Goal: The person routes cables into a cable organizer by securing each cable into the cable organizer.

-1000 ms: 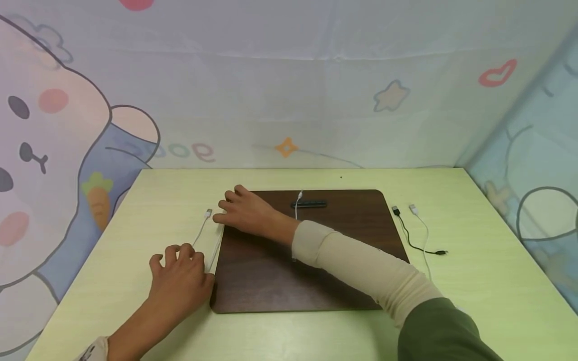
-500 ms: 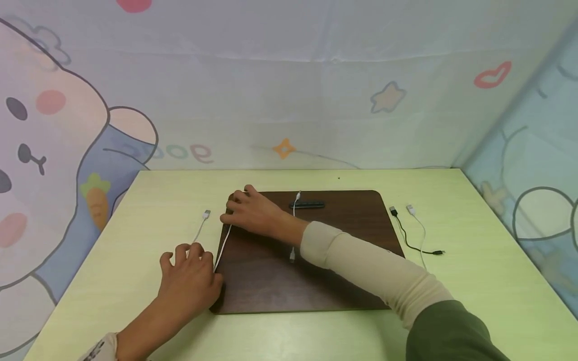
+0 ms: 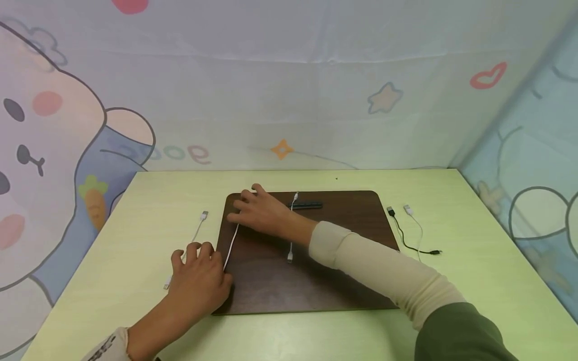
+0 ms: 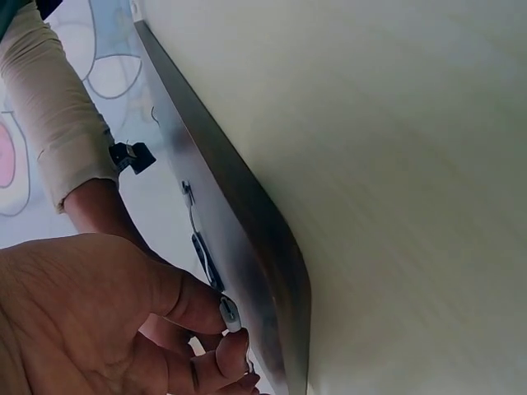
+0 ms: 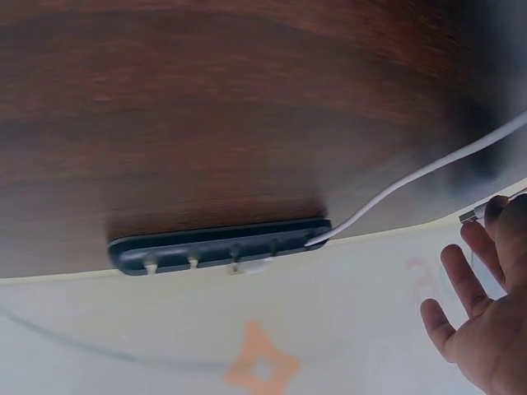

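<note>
A white cable (image 3: pixel 231 246) is stretched between the two hands over the left part of a dark brown board (image 3: pixel 316 281). The left hand (image 3: pixel 198 281) pinches its lower end, a small connector (image 4: pixel 230 314) between thumb and finger in the left wrist view. Near the board's upper left corner, the right hand (image 3: pixel 259 213) pinches the other end, a metal-tipped plug (image 5: pixel 473 215) in the right wrist view. A black slotted clip strip (image 5: pixel 218 247) lies at the board's far edge, with another white cable (image 5: pixel 412 177) lying in its end slot.
Left of the board a white cable (image 3: pixel 197 230) lies on the pale table (image 3: pixel 149 220), partly behind the left hand. To the right lie a black cable (image 3: pixel 403 238) and one more white cable (image 3: pixel 421 230). A patterned cloth (image 3: pixel 253 100) hangs behind.
Both hands have moved right with the stretched cable, from beside the board's left edge to over the board. The lower end of the white cable at the left has come into view.
</note>
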Demonstrator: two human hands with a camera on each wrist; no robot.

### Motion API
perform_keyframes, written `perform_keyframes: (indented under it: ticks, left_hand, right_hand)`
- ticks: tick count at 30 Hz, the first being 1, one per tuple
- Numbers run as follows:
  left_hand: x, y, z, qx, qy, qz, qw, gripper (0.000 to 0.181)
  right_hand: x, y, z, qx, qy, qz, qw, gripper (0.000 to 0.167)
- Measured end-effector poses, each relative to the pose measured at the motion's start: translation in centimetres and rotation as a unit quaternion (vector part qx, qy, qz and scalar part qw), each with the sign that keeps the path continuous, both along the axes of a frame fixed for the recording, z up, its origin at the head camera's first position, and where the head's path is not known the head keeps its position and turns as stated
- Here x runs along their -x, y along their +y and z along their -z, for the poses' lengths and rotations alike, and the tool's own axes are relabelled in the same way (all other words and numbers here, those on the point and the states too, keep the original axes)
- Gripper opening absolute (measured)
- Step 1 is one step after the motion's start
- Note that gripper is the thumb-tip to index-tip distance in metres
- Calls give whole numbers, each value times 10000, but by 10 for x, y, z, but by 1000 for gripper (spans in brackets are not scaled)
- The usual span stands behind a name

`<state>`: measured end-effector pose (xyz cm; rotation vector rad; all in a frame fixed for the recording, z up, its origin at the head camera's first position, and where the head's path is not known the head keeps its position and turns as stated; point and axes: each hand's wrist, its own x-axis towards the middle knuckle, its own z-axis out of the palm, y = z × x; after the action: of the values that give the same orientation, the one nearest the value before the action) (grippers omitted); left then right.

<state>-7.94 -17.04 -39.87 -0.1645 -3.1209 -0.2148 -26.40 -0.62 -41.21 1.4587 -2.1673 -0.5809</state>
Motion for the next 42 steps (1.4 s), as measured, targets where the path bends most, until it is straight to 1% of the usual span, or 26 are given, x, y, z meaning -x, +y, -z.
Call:
perform_keyframes:
  ticks: [8, 17, 22, 26, 31, 34, 37, 42]
  left_hand:
    - [3, 9, -2, 11, 95, 145, 9999, 22]
    - [6, 20, -5, 95, 103, 260, 9996, 24]
    - [9, 26, -6, 187, 85, 364, 9991, 25]
    - [11, 30, -7, 175, 112, 442, 9988, 25]
    - [12, 38, -7, 122, 190, 519, 9984, 21]
    - [14, 43, -6, 129, 204, 560, 9981, 23]
    - [15, 48, -6, 152, 218, 608, 9978, 24]
    - [18, 53, -7, 170, 249, 675, 9973, 25]
  right_hand:
    - [2, 13, 2, 24, 179, -40, 9998, 24]
    - [3, 26, 0, 13, 95, -18, 10000, 28]
    - [7, 36, 2, 135, 169, -95, 9997, 27]
    - [9, 43, 3, 169, 200, -127, 9996, 26]
    - [10, 48, 1, 146, 146, -75, 9998, 24]
    - [11, 50, 0, 104, 134, -42, 9998, 24]
    - [12, 53, -1, 121, 188, -35, 9997, 22]
    - [13, 61, -1, 154, 247, 20, 9996, 25]
